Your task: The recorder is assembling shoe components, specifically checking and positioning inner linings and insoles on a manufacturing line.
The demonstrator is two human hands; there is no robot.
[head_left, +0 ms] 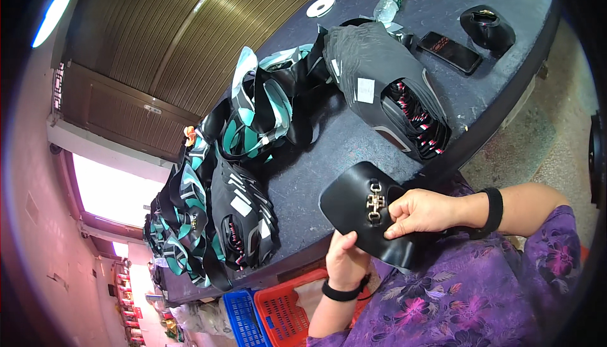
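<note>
A black leather shoe upper [349,196] with a gold chain-like buckle [375,201] is held just off the table's near edge, in front of my purple flowered clothing. My left hand [346,263] grips its lower edge, thumb on top and the other fingers partly hidden beneath. My right hand [422,211] is closed on the upper just right of the buckle, thumb and curled fingers pressed together. Past it lies a thick stack of dark grey shoe uppers [373,56] with a white label. Another similar stack [231,176] sits to the left.
Heaped black and teal uppers [190,220] cover the table's left end. Farther back are a phone [450,52], a black upper with a gold buckle [487,29], a plastic bottle [388,5] and a white tape roll [320,6]. Red [278,315] and blue baskets [243,315] stand below.
</note>
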